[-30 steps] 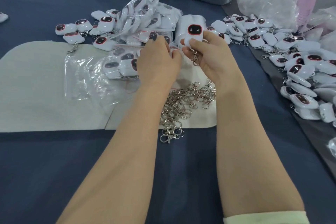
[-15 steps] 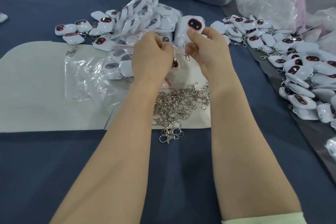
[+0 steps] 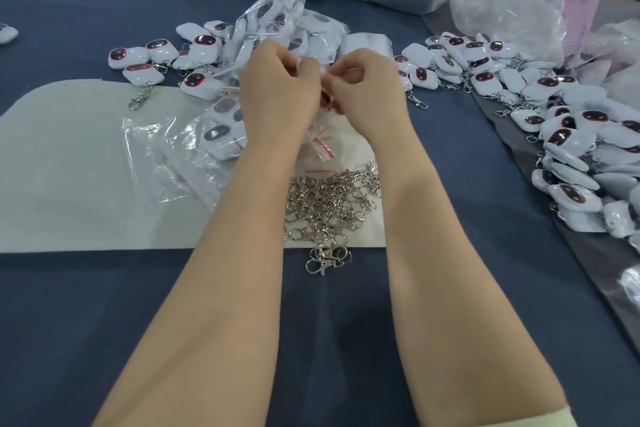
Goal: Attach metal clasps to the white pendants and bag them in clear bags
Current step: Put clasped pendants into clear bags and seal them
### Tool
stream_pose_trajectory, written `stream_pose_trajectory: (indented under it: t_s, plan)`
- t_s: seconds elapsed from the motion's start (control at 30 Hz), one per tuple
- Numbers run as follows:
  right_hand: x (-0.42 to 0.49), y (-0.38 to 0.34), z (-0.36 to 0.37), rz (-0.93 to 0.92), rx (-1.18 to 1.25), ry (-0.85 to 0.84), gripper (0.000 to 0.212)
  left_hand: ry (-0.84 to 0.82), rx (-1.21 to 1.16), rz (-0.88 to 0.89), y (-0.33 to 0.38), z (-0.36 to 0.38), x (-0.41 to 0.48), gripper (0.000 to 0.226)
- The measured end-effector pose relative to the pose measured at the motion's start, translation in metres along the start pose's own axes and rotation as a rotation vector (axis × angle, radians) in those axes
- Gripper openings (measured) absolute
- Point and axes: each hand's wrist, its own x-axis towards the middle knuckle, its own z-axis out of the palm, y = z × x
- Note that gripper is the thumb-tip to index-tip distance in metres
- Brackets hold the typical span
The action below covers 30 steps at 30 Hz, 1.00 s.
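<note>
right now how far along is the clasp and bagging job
Done: a heap of bagged pendants at the back. In hand: left grip and right grip pinch a small clear bag. Left: many unbagged pendants on the right and loose clasps nearby.

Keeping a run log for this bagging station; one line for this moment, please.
step: bagging | left grip: pinches clear bag | right grip: pinches same bag | clasps: loose pile, untouched
</note>
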Motion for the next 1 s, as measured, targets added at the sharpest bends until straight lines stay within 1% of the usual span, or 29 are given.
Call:
stream_pose_trajectory:
  t_s: [0.03, 0.07, 0.1, 0.13, 0.17, 0.2, 0.23, 0.27, 0.33, 0.37, 0.43, 0.47, 0.5, 0.57, 0.6, 0.67, 0.73, 0.8, 0.83, 0.9, 0.97, 1.0]
  plan:
    - [0.002, 0.001, -0.006, 0.020, -0.038, 0.083, 0.006, 0.006, -0.042, -0.022, 0.001, -0.003, 0.001, 0.006]
    - [0.005, 0.002, -0.012, 0.076, -0.056, 0.098, 0.015, 0.014, -0.081, -0.039, 0.003, -0.005, 0.001, 0.005]
    - [0.006, 0.003, -0.018, 0.164, -0.027, 0.033, 0.028, 0.030, -0.110, -0.045, 0.005, -0.007, 0.002, 0.008]
    - [0.003, 0.003, -0.021, 0.266, 0.059, -0.088, 0.037, 0.050, -0.127, -0.042, 0.007, -0.008, 0.004, 0.011]
    - [-0.003, -0.001, -0.020, 0.354, 0.181, -0.215, 0.036, 0.072, -0.132, -0.032, 0.009, -0.009, 0.005, 0.013]
    - [-0.008, -0.006, -0.016, 0.410, 0.304, -0.304, 0.029, 0.092, -0.129, -0.017, 0.011, -0.009, 0.006, 0.015]
    - [-0.009, -0.012, -0.011, 0.426, 0.406, -0.342, 0.022, 0.108, -0.126, 0.003, 0.014, -0.010, 0.006, 0.017]
    - [-0.008, -0.019, -0.007, 0.410, 0.462, -0.333, 0.020, 0.120, -0.133, 0.032, 0.017, -0.010, 0.005, 0.019]
    - [-0.002, -0.031, -0.004, 0.285, 0.467, -0.242, 0.029, 0.150, -0.153, 0.097, 0.025, -0.012, 0.004, 0.023]
    - [0.001, -0.036, -0.006, 0.173, 0.392, -0.181, 0.030, 0.155, -0.172, 0.129, 0.030, -0.013, 0.005, 0.026]
    - [0.005, -0.044, -0.011, -0.046, 0.204, -0.051, 0.025, 0.122, -0.295, 0.171, 0.036, -0.017, 0.008, 0.026]
    - [0.007, -0.046, -0.015, -0.132, 0.146, 0.014, 0.025, 0.088, -0.352, 0.195, 0.036, -0.019, 0.010, 0.024]
    - [0.006, -0.049, -0.018, -0.183, 0.143, 0.054, 0.026, 0.065, -0.350, 0.239, 0.035, -0.020, 0.011, 0.021]
    - [0.001, -0.052, -0.022, -0.220, 0.232, 0.063, 0.026, 0.043, -0.254, 0.322, 0.030, -0.023, 0.011, 0.013]
    - [-0.001, -0.052, -0.024, -0.237, 0.267, 0.040, 0.027, 0.031, -0.235, 0.338, 0.024, -0.022, 0.011, 0.016]
    - [-0.004, -0.050, -0.027, -0.264, 0.260, -0.017, 0.030, -0.036, -0.326, 0.273, 0.016, -0.021, 0.007, 0.027]
    - [-0.005, -0.048, -0.031, -0.274, 0.237, -0.030, 0.029, -0.093, -0.421, 0.191, 0.012, -0.021, 0.005, 0.026]
    - [-0.004, -0.047, -0.036, -0.283, 0.235, 0.016, 0.028, -0.139, -0.450, 0.136, 0.009, -0.024, 0.005, 0.023]
    - [-0.004, -0.047, -0.037, -0.271, 0.242, 0.046, 0.028, -0.181, -0.449, 0.129, 0.009, -0.026, 0.006, 0.021]
    - [-0.005, -0.047, -0.038, -0.213, 0.274, 0.107, 0.028, -0.330, -0.425, 0.157, 0.008, -0.030, 0.007, 0.018]
    - [-0.004, -0.047, -0.038, -0.144, 0.306, 0.144, 0.027, -0.484, -0.343, 0.204, 0.007, -0.030, 0.005, 0.016]
    - [-0.005, -0.047, -0.039, -0.110, 0.319, 0.154, 0.027, -0.512, -0.294, 0.222, 0.007, -0.028, 0.004, 0.014]
